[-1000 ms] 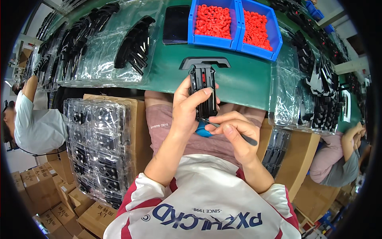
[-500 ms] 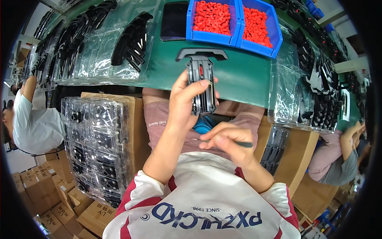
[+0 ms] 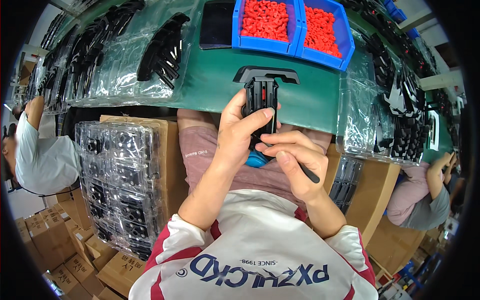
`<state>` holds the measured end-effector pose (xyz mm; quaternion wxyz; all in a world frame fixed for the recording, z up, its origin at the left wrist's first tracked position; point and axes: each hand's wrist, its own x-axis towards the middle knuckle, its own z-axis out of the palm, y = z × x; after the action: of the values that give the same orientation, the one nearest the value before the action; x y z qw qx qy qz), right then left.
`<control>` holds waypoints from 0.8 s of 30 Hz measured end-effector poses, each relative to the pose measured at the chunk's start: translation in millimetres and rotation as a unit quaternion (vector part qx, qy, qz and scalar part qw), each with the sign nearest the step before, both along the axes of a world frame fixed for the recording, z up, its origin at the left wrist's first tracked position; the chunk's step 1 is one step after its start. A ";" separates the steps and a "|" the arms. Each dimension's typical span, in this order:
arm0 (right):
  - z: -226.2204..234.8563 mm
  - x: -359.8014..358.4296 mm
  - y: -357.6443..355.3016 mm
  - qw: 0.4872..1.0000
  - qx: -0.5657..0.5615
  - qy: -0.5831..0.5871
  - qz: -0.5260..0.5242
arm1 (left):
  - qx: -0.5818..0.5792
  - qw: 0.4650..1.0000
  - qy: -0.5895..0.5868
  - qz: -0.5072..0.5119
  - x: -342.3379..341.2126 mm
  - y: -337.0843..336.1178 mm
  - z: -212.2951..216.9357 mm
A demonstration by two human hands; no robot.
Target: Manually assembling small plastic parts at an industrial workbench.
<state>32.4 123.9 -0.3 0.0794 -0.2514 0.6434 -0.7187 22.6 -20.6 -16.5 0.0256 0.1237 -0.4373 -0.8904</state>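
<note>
My left hand [image 3: 239,125] grips a black plastic handle assembly [image 3: 261,98] in front of me, with the thumb laid across its ribbed body. A wide curved crossbar tops this part, and a small red piece [image 3: 264,93] shows in its central slot. My right hand [image 3: 302,159] is closed on a thin hand tool [image 3: 310,174] with a dark handle. The tool's front end points at the lower end of the assembly, beside my left thumb. Fingers hide the tip, so I cannot tell whether it touches the part.
Two blue bins [image 3: 295,46] of small red pieces stand on the green table [image 3: 215,75], beside a dark flat tablet-like object [image 3: 217,25]. Clear trays with black parts [image 3: 162,52] lie left and right. Stacked clear trays [image 3: 120,180] stand at my left. People sit at both sides.
My right hand has risen with the tool to the lower end of the handle assembly. My left hand has shifted the assembly slightly right and down.
</note>
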 end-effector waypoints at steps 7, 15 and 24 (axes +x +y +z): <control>-5.6 0.9 10.4 0.990 -0.053 -0.123 0.044 | 0.021 1.000 -0.009 -0.008 -2.2 -0.8 -1.5; -9.6 -2.8 12.9 0.990 0.052 0.117 0.056 | 0.124 0.992 -0.005 -0.039 -7.0 -1.9 -2.4; 0.4 1.0 19.8 0.995 0.055 0.066 0.052 | -0.017 0.999 -0.032 -0.018 -5.1 8.6 7.5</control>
<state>33.4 143.7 0.1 0.0876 -0.3270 0.6716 -0.6590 17.5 -12.0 -9.0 -0.0023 0.1441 -0.4554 -0.8786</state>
